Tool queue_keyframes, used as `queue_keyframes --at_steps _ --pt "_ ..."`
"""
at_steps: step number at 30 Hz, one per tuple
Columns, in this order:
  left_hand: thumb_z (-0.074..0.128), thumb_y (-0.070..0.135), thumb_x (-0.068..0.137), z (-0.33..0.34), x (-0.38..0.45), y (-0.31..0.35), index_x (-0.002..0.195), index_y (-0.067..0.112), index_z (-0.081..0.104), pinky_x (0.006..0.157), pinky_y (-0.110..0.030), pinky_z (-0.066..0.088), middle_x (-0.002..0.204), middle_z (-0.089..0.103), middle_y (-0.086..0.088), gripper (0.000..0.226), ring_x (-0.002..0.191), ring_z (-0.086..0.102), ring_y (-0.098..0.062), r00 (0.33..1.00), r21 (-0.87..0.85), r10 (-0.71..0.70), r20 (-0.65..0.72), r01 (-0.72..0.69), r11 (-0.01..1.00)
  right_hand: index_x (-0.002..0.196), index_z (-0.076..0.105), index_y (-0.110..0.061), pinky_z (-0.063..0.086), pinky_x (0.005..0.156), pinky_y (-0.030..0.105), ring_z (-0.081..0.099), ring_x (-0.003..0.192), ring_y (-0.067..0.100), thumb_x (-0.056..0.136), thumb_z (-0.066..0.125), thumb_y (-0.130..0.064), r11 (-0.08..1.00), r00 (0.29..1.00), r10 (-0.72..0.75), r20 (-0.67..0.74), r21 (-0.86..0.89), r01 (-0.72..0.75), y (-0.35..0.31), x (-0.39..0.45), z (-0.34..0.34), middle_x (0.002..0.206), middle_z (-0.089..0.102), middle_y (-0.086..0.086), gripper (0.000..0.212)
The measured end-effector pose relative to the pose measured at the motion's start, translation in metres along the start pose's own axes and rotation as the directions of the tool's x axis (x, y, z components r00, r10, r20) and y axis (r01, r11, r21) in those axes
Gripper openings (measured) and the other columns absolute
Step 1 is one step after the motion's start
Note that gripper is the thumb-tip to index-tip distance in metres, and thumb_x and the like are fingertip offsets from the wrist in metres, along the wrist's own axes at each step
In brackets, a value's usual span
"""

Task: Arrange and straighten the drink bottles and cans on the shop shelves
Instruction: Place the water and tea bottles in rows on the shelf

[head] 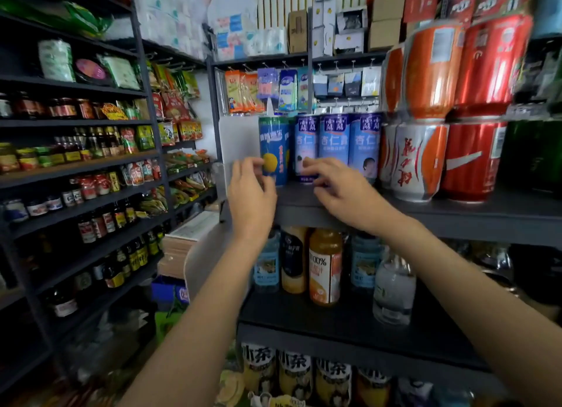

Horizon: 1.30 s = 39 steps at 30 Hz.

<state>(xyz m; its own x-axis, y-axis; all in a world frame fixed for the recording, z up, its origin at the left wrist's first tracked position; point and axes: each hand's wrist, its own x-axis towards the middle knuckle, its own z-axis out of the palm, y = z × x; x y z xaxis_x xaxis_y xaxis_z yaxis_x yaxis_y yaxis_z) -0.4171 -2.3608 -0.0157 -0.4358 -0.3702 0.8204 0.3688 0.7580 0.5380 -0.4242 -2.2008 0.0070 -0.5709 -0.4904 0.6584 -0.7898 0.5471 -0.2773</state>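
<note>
Curling left-hand fingers (243, 171) round the blue can's (273, 145) base.

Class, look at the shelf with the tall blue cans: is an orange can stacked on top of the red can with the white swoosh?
No: a second red can sits on the red swoosh can.

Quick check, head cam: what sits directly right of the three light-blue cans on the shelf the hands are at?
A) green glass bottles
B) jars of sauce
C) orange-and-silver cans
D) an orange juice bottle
C: the orange-and-silver cans stand right beside the light-blue cans on that shelf, with red cans further right; the left hand and right hand are at the cans' bases.
</note>
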Motion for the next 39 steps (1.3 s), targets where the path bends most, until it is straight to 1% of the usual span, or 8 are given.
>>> queue_keyframes --at_steps 2,5,9,14,21,26,32,39 --pt "0.046 0.004 0.08 -0.007 -0.048 -0.001 0.099 0.005 0.058 0.085 -0.03 0.04 0.101 0.055 -0.009 0.022 0.096 0.05 -0.018 0.984 -0.088 0.169 -0.053 -0.173 0.981 0.11 0.06 -0.004 0.042 0.087 0.018 0.054 0.102 0.009 0.089 0.045 -0.007 0.993 0.986 -0.12 -0.115 -0.028 0.117 -0.009 -0.05 -0.019 0.113 0.057 0.008 0.026" --pt "0.045 0.009 0.079 -0.003 -0.124 -0.015 0.096 0.006 0.06 0.084 -0.024 0.036 0.102 0.055 -0.008 0.023 0.097 0.047 -0.017 0.927 -0.092 0.347 0.143 -0.337 0.937 0.095 0.062 -0.004 0.04 0.074 0.008 0.054 0.079 0.005 0.09 0.04 -0.013 0.993 0.983 -0.108 -0.15 -0.062 0.099 -0.007 -0.122 -0.029 0.089 0.06 0.004 0.025" --pt "0.046 0.012 0.081 0.019 -0.172 -0.04 0.105 0.007 0.059 0.093 -0.029 0.038 0.111 0.052 -0.008 0.028 0.105 0.046 -0.017 0.901 -0.066 0.22 0.374 -0.21 0.975 0.104 0.06 -0.004 0.048 0.083 0.029 0.057 0.094 0.022 0.089 0.054 -0.017 0.968 0.988 0.131 -0.082 -0.204 -0.146 0.034 -0.175 -0.007 0.104 0.056 0.01 0.021" --pt "0.059 -0.002 0.077 0.033 -0.176 -0.045 0.111 0.002 0.056 0.09 -0.046 0.045 0.115 0.052 -0.015 0.035 0.107 0.051 -0.031 0.856 0.0 0.091 0.51 -0.105 0.994 0.135 0.032 -0.002 0.043 0.094 0.033 0.049 0.118 0.029 0.075 0.076 -0.028 0.652 0.655 0.756 -0.014 0.107 -0.751 0.082 -0.185 0.031 0.132 0.044 0.015 0.079" --pt "0.057 0.0 0.081 0.037 -0.187 -0.04 0.12 0.004 0.049 0.095 -0.042 0.043 0.125 0.046 -0.013 0.04 0.115 0.048 -0.028 0.789 0.0 0.053 0.612 -0.067 0.998 0.129 0.036 -0.006 0.043 0.087 0.03 0.052 0.117 0.028 0.071 0.08 -0.021 0.478 0.488 0.87 -0.073 0.376 -0.794 0.106 -0.174 0.08 0.126 0.053 0.012 0.074" --pt "0.053 0.002 0.084 0.033 -0.195 -0.043 0.124 0.008 0.046 0.093 -0.036 0.043 0.125 0.045 -0.009 0.041 0.113 0.048 -0.024 0.761 0.006 0.01 0.649 -0.018 1.0 0.125 0.04 -0.005 0.039 0.078 0.023 0.054 0.113 0.027 0.071 0.08 -0.023 0.566 0.577 0.816 -0.046 0.269 -0.779 0.101 -0.188 0.07 0.122 0.057 0.011 0.07" --pt "0.05 0.001 0.087 0.052 -0.199 -0.002 0.122 0.007 0.048 0.082 -0.023 0.038 0.119 0.049 -0.008 0.036 0.106 0.052 -0.018 0.772 -0.125 0.116 0.625 -0.047 0.991 0.127 0.04 -0.01 0.044 0.089 0.029 0.054 0.108 0.019 0.065 0.084 -0.023 0.646 0.659 0.752 0.031 0.166 -0.745 0.083 -0.238 0.019 0.114 0.058 0.003 0.076" --pt "0.051 0.0 0.088 0.09 -0.222 0.113 0.119 0.008 0.049 0.074 -0.008 0.04 0.107 0.05 0.003 0.032 0.086 0.052 0.0 0.743 -0.46 0.359 0.565 -0.078 0.885 0.116 0.043 -0.026 0.046 0.072 0.014 0.057 0.098 0.009 0.062 0.086 -0.021 0.741 0.726 0.671 -0.153 0.089 -0.666 0.072 -0.313 -0.098 0.1 0.056 -0.018 0.069"
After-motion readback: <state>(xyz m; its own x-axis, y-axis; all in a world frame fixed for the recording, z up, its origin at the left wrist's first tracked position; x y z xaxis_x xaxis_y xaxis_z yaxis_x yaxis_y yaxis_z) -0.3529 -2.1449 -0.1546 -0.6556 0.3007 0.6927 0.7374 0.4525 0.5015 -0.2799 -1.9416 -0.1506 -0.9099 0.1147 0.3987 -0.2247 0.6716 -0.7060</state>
